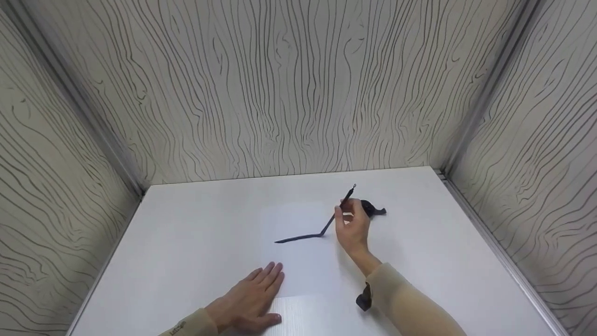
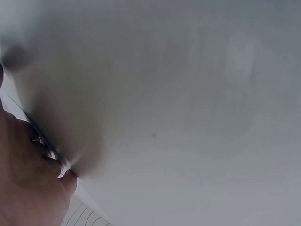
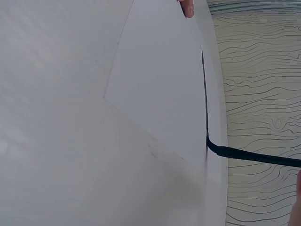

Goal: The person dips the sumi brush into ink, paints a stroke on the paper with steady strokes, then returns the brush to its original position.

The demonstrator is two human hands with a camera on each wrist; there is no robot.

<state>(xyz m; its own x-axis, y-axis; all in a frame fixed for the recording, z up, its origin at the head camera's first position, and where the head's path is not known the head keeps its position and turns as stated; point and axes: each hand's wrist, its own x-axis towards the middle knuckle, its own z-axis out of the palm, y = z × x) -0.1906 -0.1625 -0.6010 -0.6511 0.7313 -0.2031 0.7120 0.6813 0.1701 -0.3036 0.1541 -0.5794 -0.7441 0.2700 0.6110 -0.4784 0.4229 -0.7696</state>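
Note:
My right hand (image 1: 353,228) pinches a slim black calligraphy brush (image 1: 336,209) that has a small hanging loop at its top end. The brush leans up and to the right, its tip bent against a white sheet of paper (image 1: 310,270). A dark painted stroke (image 1: 298,238) runs left from the tip across the sheet. In the right wrist view the brush (image 3: 258,157) meets the stroke (image 3: 205,94) at its lower end. My left hand (image 1: 254,296) lies flat, fingers extended, over the paper's lower left part. The left wrist view shows this hand (image 2: 28,174) at the edge.
Partly hidden behind my right hand is a small black rounded object (image 1: 371,208) with a short projecting piece. The white tabletop (image 1: 186,224) is enclosed by wood-grain patterned panels (image 1: 289,93) at the back and sides.

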